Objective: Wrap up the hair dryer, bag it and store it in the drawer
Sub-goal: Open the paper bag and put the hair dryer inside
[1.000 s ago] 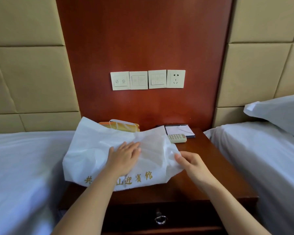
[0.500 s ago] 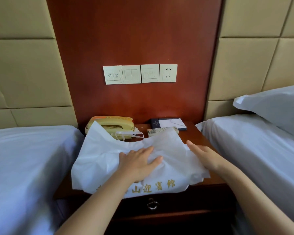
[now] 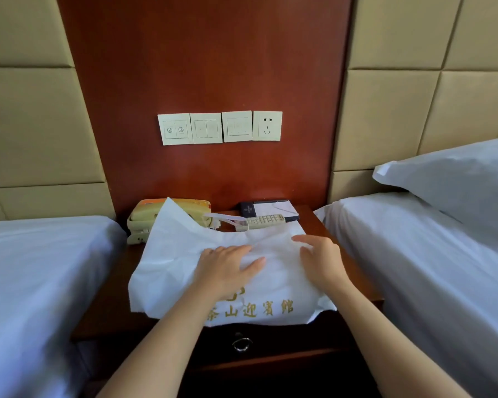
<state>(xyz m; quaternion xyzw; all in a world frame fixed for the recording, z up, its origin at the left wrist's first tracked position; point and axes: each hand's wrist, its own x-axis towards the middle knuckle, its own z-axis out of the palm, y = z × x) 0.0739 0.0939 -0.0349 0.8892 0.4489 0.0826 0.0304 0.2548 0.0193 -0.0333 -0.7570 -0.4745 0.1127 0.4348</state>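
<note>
The dark wooden drawer (image 3: 285,338) with a round metal ring pull (image 3: 242,344) is sitting closed nearest to us, so nothing inside it is showing. Just above, the thin white cloth bag with gold letters (image 3: 170,271) is lying spread on the dark wooden bench (image 3: 357,285). Its front edge is hanging a little over the drawer.

The left hand (image 3: 224,268) and the right hand (image 3: 319,259) are both lying flat on the bag, a little apart, with fingers out and gripping nothing. The hair dryer is not showing. It may be hiding in the bag under the hands, but I cannot tell.

The bag is looking soft, light and floppy, so I think taking it by its far edge, near the thin white strap (image 3: 224,220), is best. A dryer inside would be hard and heavier, so holding underneath would help.

Behind are sitting a yellow plastic telephone (image 3: 144,218), a long pale remote control (image 3: 265,219) and a white notepad in a dark holder (image 3: 273,208).
</note>
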